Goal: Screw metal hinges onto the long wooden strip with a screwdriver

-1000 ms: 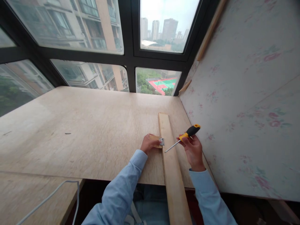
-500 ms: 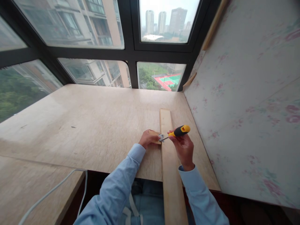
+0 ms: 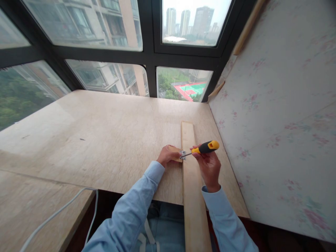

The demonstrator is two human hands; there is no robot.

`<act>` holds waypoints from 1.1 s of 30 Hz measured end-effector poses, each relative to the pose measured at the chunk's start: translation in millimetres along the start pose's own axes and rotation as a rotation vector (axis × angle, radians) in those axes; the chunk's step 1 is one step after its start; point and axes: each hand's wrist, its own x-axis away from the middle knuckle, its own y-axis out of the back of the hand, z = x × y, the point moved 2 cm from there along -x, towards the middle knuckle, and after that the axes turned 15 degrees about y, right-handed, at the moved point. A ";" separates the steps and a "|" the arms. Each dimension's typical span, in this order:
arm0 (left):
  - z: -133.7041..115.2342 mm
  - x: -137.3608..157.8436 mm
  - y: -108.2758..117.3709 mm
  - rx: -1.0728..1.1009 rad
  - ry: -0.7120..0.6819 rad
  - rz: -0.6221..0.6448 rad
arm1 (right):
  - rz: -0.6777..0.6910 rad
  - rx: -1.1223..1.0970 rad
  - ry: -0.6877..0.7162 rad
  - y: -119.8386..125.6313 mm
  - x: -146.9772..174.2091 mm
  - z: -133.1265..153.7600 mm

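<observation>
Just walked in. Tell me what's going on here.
A person is working with a screwdriver in the right hand, its tip at a small metal hinge. The left hand holds a small wood piece against the edge of a long board, where the hinge sits. The board lies on the stone-look ledge by the window, its near end sticking out past the edge.
</observation>
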 end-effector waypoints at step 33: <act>2.1 -1.9 -0.3 -0.031 -0.027 0.011 | 0.200 0.204 0.042 -7.6 -32.2 17.2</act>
